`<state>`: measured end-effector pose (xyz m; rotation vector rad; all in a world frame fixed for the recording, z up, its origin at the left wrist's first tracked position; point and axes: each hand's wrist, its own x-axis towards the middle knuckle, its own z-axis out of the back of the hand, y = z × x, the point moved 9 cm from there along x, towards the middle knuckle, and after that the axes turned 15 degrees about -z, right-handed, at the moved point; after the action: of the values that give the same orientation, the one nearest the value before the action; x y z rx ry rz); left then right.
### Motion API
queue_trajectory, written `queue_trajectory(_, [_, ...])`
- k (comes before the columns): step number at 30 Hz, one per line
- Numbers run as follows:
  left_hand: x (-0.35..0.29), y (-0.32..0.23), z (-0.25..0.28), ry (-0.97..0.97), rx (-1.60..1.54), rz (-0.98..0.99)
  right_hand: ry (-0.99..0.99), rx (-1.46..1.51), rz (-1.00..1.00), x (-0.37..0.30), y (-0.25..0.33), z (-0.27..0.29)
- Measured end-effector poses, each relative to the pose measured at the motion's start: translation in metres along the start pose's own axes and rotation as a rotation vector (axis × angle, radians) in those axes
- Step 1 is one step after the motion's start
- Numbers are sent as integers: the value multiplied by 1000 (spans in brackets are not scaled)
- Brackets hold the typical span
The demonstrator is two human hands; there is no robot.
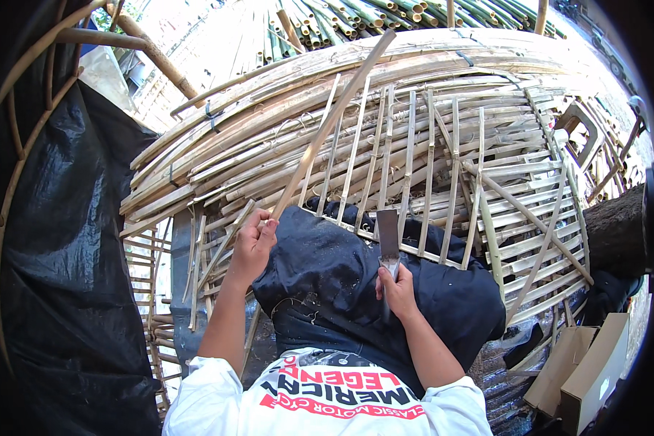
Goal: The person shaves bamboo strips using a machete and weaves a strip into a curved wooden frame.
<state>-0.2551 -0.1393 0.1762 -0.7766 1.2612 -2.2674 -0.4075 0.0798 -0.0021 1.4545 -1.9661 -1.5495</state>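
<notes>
While your left hand [254, 243] clasped the long bamboo strip [332, 127], slanted upward, your right hand [397, 287] gripped the knife [389, 231] by its handle; angling its blade clear of your left seemed safest. Black sheeting [73, 218] hung leftward, a slatted bamboo frame [408, 145] crowded ahead, and a cardboard box [596, 370] stood rightward.

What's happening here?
Someone holds a long bamboo strip in the left hand and a knife in the right hand, its blade pointing away from them. The knife appears apart from the strip. Beyond their lap are a slatted bamboo frame and a tied bundle of strips.
</notes>
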Motion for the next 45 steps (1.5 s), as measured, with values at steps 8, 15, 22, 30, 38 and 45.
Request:
queue_trajectory(8, [39,-15,17,-560,-470,-324,-58,64,-25,2,0,5])
queue_trajectory(15, [26,11,-13,-573,-383,-335,-82,73,-5,0,3,11])
queue_trajectory(22, [-6,45,-55,-545,-362,-298,-201,191,58,2,4,23])
queue_trajectory(30, [-30,24,-124,-326,-448,-348,-276,353,112,1,10,40])
queue_trajectory(38, [-54,38,-167,-188,-505,-183,-378,511,133,-1,8,59])
queue_trajectory(45, [-64,49,-189,-49,-635,-10,-424,504,115,-2,19,69])
